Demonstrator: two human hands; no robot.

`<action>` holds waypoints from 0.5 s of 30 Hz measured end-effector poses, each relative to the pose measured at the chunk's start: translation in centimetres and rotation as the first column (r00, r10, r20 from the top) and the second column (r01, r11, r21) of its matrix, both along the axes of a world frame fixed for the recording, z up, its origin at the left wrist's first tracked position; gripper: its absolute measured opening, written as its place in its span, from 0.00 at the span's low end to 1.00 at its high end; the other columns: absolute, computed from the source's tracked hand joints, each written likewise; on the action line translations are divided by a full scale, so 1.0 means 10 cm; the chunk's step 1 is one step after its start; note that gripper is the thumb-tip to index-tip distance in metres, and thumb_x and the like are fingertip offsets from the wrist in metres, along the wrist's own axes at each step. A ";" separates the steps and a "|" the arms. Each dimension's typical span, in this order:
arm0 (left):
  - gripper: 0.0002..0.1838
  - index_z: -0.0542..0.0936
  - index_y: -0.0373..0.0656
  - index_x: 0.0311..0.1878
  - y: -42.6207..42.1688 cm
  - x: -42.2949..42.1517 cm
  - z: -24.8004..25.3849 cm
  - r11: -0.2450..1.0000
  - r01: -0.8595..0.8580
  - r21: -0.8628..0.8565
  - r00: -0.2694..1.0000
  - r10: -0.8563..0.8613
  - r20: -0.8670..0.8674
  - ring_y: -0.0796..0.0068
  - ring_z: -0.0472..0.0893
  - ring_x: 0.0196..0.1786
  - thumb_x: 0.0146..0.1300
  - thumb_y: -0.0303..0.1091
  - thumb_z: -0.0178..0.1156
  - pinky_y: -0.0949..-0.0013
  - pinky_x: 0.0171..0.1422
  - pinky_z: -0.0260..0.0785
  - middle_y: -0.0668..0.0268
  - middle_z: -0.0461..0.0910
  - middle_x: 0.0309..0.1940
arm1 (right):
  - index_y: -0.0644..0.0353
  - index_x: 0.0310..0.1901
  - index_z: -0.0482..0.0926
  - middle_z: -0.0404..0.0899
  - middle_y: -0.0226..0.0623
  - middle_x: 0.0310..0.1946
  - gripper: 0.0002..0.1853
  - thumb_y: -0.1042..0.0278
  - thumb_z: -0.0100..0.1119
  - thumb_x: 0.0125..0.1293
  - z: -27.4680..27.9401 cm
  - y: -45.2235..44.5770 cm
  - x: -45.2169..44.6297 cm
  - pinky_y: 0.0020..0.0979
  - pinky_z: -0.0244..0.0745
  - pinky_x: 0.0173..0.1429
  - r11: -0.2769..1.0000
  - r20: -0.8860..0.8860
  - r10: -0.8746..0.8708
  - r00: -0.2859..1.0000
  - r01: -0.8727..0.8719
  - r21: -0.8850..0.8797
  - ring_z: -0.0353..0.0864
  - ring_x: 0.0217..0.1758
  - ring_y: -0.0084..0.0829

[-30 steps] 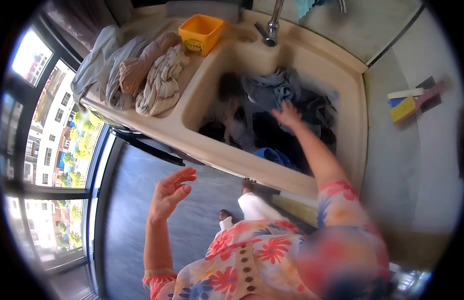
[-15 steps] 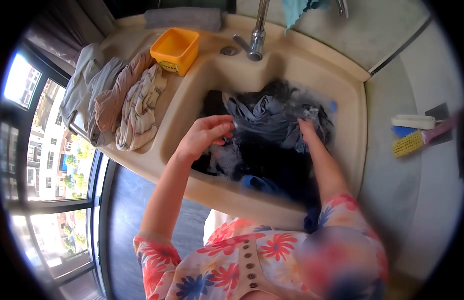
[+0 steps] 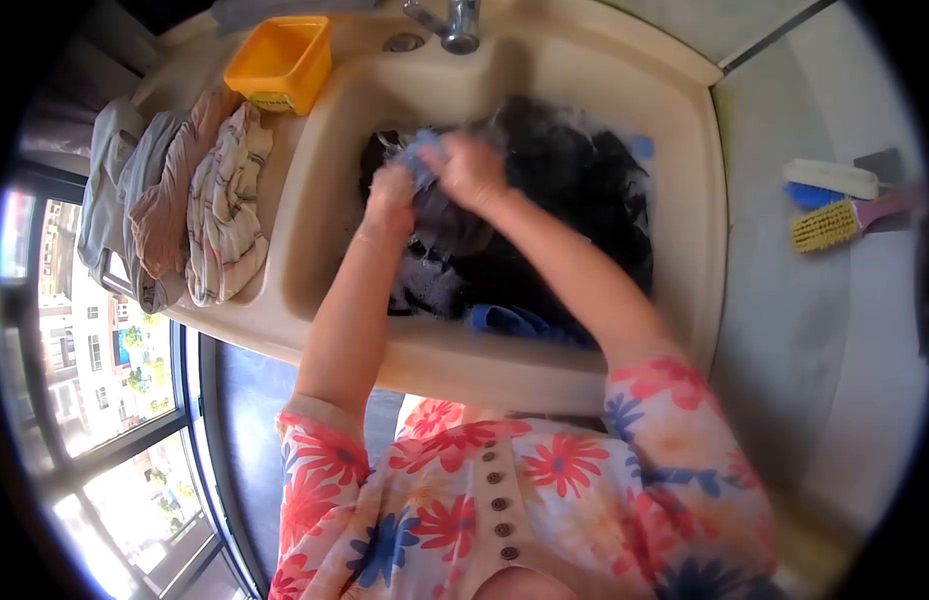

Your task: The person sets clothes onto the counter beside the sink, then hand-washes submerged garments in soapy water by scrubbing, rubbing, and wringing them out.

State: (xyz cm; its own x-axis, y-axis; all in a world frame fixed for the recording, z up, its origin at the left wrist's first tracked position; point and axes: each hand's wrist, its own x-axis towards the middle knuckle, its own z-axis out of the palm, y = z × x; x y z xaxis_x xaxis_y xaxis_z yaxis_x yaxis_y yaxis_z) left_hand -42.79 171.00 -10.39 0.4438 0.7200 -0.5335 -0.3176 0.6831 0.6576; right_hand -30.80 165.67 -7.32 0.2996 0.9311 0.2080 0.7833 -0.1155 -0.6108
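Beige desk with a deep, round-cornered basin, smooth gray wall to the right, bright window to the left. Apart half a second ago, now brought close together over the basin's left part: left hand and right hand, both curled narrow around a bunched blue-gray cloth. Apparently occupied with one piece together, rather than reaching separately. Too blurred to tell firmness of grip, or any join with the wet gray fabric just below. Beneath and to the right, sodden dark laundry, limp and heavy-looking, with frothy suds near the front left and a bright blue cloth by the front wall. On the desk's left side, thick twisted rolls, including a soft striped cloth, beside a squarish, glossy orange tub. Far right, a stubbly yellow-bristled brush.
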 end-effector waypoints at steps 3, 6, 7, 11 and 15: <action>0.12 0.80 0.36 0.36 0.18 -0.03 0.34 0.882 -0.014 0.471 0.925 0.189 -0.328 0.71 0.77 0.32 0.47 0.23 0.51 0.69 0.40 0.70 0.65 0.77 0.25 | 0.58 0.31 0.79 0.80 0.42 0.33 0.16 0.51 0.54 0.58 -0.28 -0.24 0.81 0.41 0.72 0.39 0.911 0.132 -0.120 0.984 0.162 -0.380 0.79 0.37 0.45; 0.13 0.81 0.45 0.36 0.27 -0.19 0.42 0.539 0.208 0.816 0.583 0.602 -0.546 0.60 0.79 0.33 0.47 0.27 0.52 0.62 0.42 0.70 0.59 0.80 0.29 | 0.57 0.37 0.79 0.80 0.44 0.34 0.18 0.50 0.55 0.58 -0.29 -0.80 1.41 0.40 0.72 0.44 0.908 0.035 -0.149 0.988 0.151 -0.390 0.79 0.39 0.45; 0.13 0.82 0.47 0.36 0.32 -0.21 0.41 0.451 0.302 0.840 0.498 0.677 -0.542 0.57 0.78 0.35 0.46 0.28 0.52 0.60 0.44 0.69 0.59 0.80 0.32 | 0.56 0.40 0.78 0.79 0.45 0.36 0.19 0.49 0.55 0.58 -0.26 -1.04 1.44 0.39 0.72 0.46 0.918 0.016 -0.106 0.994 0.104 -0.383 0.78 0.41 0.45; 0.19 0.77 0.57 0.47 0.08 -0.01 0.36 0.236 0.750 0.618 0.388 0.600 -0.699 0.53 0.71 0.52 0.48 0.35 0.58 0.55 0.49 0.70 0.59 0.70 0.53 | 0.52 0.59 0.65 0.64 0.44 0.59 0.31 0.43 0.52 0.59 -0.14 -1.77 0.99 0.53 0.63 0.56 0.668 0.174 0.196 0.965 -0.001 -0.744 0.62 0.62 0.45; 0.27 0.75 0.56 0.53 -0.22 0.11 0.16 0.154 0.986 0.068 0.046 0.139 -0.989 0.52 0.65 0.60 0.48 0.53 0.61 0.53 0.58 0.65 0.56 0.67 0.57 | 0.54 0.56 0.68 0.69 0.46 0.53 0.28 0.44 0.51 0.59 -0.54 -1.80 1.03 0.50 0.65 0.54 0.705 0.223 0.148 0.964 0.055 -0.707 0.67 0.58 0.45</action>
